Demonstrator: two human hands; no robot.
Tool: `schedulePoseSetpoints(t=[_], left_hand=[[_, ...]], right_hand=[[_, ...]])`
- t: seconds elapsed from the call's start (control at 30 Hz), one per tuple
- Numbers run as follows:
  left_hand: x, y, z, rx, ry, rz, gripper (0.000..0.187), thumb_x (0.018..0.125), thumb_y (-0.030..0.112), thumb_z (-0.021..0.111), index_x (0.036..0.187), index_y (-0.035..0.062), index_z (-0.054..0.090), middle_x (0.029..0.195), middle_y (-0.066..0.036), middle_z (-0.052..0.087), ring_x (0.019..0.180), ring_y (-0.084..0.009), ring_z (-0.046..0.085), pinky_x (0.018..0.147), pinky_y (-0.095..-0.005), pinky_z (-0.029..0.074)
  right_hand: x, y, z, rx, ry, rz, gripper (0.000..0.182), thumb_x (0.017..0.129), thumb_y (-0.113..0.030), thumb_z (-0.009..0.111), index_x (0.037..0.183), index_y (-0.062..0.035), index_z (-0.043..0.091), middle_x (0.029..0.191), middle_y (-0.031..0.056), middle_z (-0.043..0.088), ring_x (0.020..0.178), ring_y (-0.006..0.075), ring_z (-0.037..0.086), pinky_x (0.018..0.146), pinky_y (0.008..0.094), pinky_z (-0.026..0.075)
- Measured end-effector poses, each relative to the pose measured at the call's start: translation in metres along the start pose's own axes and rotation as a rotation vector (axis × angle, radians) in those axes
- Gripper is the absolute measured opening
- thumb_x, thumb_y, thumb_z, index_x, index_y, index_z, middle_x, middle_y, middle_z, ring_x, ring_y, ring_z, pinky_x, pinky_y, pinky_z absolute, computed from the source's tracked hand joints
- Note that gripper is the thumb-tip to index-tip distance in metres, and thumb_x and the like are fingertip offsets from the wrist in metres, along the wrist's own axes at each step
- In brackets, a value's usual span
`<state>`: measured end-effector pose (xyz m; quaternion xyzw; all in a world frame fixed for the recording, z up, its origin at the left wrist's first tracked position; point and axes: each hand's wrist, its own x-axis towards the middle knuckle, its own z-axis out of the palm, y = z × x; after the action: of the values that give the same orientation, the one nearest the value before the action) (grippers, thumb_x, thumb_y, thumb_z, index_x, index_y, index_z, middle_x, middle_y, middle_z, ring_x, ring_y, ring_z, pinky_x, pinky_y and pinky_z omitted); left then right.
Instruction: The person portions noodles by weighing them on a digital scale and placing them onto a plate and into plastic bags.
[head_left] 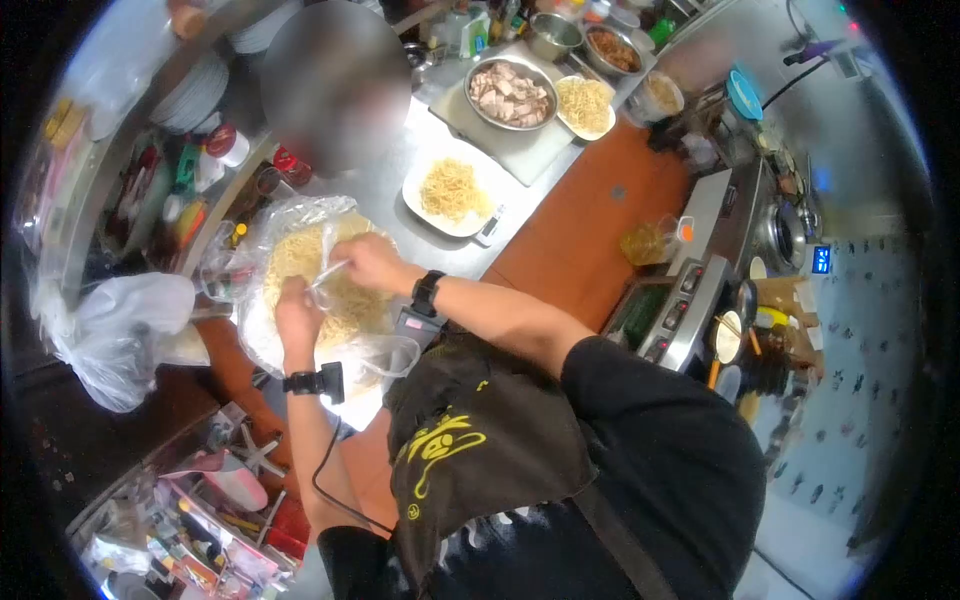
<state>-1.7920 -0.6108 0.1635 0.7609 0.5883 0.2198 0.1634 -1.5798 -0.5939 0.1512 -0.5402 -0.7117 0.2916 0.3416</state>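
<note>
A clear plastic bag [300,217] full of pale yellow noodles [350,306] lies at the left end of the metal counter. My left hand [298,312] is closed on the bag's gathered plastic over the noodles. Just to its right, my right hand [372,264] pinches a twisted strip of the same plastic. The two hands are close together but apart. Beyond them a white plate [415,190] of noodles stands on what looks like a kitchen scale [491,228]. My fingertips are partly hidden by the plastic.
A steel bowl of cut meat [510,95] stands on a white board [520,160], beside another plate of noodles [585,108]. Shelves with stacked plates [192,95] run along the left. A stove [685,300] is on the right, across the red floor [570,205].
</note>
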Motion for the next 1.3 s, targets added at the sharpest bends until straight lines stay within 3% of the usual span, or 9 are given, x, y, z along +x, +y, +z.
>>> schedulePoseSetpoints(t=[0.27, 0.33, 0.47, 0.57, 0.7, 0.9, 1.07, 1.2, 1.3], left_hand=[[-0.018, 0.002, -0.043, 0.137, 0.545, -0.206, 0.025, 0.081, -0.006, 0.059, 0.105, 0.0000, 0.057, 0.086, -0.019, 0.059, 0.081, -0.0412, 0.058, 0.077, -0.0432, 0.049], [-0.054, -0.029, -0.073, 0.218, 0.462, -0.461, 0.030, 0.083, -0.005, 0.056, 0.113, -0.0018, 0.057, 0.094, -0.022, 0.065, 0.084, -0.0456, 0.060, 0.087, -0.0419, 0.051], [-0.081, -0.026, -0.106, -0.369, 0.332, -0.679, 0.018, 0.086, 0.001, 0.057, 0.100, -0.0024, 0.067, 0.089, -0.014, 0.069, 0.081, -0.0154, 0.064, 0.074, -0.0316, 0.051], [-0.066, 0.034, -0.129, -0.859, 0.481, -0.756, 0.014, 0.093, 0.006, 0.056, 0.098, -0.0029, 0.065, 0.081, -0.008, 0.066, 0.079, -0.0160, 0.060, 0.077, -0.0300, 0.048], [-0.059, 0.037, -0.160, -1.657, 0.436, -0.572, 0.027, 0.103, 0.020, 0.054, 0.093, -0.0043, 0.058, 0.064, 0.003, 0.037, 0.062, -0.0116, 0.038, 0.063, -0.0268, 0.035], [-0.060, 0.086, -0.182, -1.463, 0.379, -0.451, 0.035, 0.103, 0.018, 0.052, 0.126, -0.0089, 0.055, 0.070, 0.003, 0.042, 0.060, -0.0059, 0.034, 0.054, -0.0214, 0.027], [-0.064, 0.100, -0.159, -1.352, 0.224, -0.466, 0.062, 0.105, 0.030, 0.048, 0.153, -0.0048, 0.029, 0.088, -0.005, 0.057, 0.055, -0.0048, 0.035, 0.052, -0.0190, 0.027], [-0.062, 0.109, -0.147, -1.354, 0.254, -0.454, 0.064, 0.105, 0.033, 0.049, 0.153, -0.0044, 0.029, 0.092, -0.007, 0.059, 0.056, -0.0059, 0.036, 0.053, -0.0202, 0.029], [-0.073, 0.114, -0.149, -1.376, 0.234, -0.440, 0.062, 0.105, 0.032, 0.048, 0.153, -0.0040, 0.030, 0.092, -0.007, 0.059, 0.057, -0.0057, 0.038, 0.054, -0.0199, 0.030]], right_hand=[[0.008, 0.015, -0.013, 0.025, 0.458, -0.080, 0.040, 0.082, 0.000, 0.053, 0.117, -0.0108, 0.068, 0.090, 0.0167, 0.071, 0.087, 0.0364, 0.067, 0.081, 0.0441, 0.053], [0.022, -0.016, -0.079, 0.309, -0.044, 0.580, 0.039, 0.086, -0.001, 0.049, 0.120, -0.0088, 0.067, 0.091, 0.0163, 0.071, 0.083, 0.0314, 0.068, 0.079, 0.0412, 0.053], [0.034, 0.000, -0.084, 0.810, 0.046, 0.231, 0.033, 0.096, -0.007, 0.053, 0.127, 0.0017, 0.061, 0.075, 0.0028, 0.063, 0.061, 0.0134, 0.057, 0.059, 0.0271, 0.048], [0.048, -0.040, -0.108, 1.358, -0.192, 0.317, 0.034, 0.100, -0.008, 0.051, 0.132, -0.0019, 0.058, 0.081, 0.0045, 0.065, 0.061, 0.0102, 0.055, 0.055, 0.0236, 0.043], [0.063, -0.078, -0.124, 1.132, -0.330, 0.119, 0.032, 0.102, -0.010, 0.050, 0.133, -0.0067, 0.059, 0.084, 0.0037, 0.066, 0.059, 0.0046, 0.047, 0.054, 0.0191, 0.037], [0.057, -0.056, -0.164, 0.946, -0.267, 0.295, 0.027, 0.102, -0.011, 0.051, 0.125, -0.0059, 0.064, 0.078, 0.0016, 0.065, 0.060, 0.0033, 0.044, 0.055, 0.0189, 0.036], [0.019, -0.092, -0.142, -0.281, 0.149, -0.271, 0.030, 0.084, -0.006, 0.059, 0.112, -0.0068, 0.070, 0.117, 0.0138, 0.066, 0.104, 0.0369, 0.064, 0.089, 0.0448, 0.053], [0.021, -0.148, -0.062, 0.004, -0.806, -0.354, 0.039, 0.081, -0.009, 0.065, 0.120, -0.0055, 0.067, 0.128, 0.0179, 0.062, 0.110, 0.0359, 0.064, 0.092, 0.0448, 0.053], [0.054, -0.098, 0.073, -0.196, -0.978, -0.216, 0.094, 0.071, -0.028, 0.083, 0.152, -0.0113, 0.037, 0.145, 0.0239, 0.048, 0.125, 0.0412, 0.055, 0.100, 0.0533, 0.048]])
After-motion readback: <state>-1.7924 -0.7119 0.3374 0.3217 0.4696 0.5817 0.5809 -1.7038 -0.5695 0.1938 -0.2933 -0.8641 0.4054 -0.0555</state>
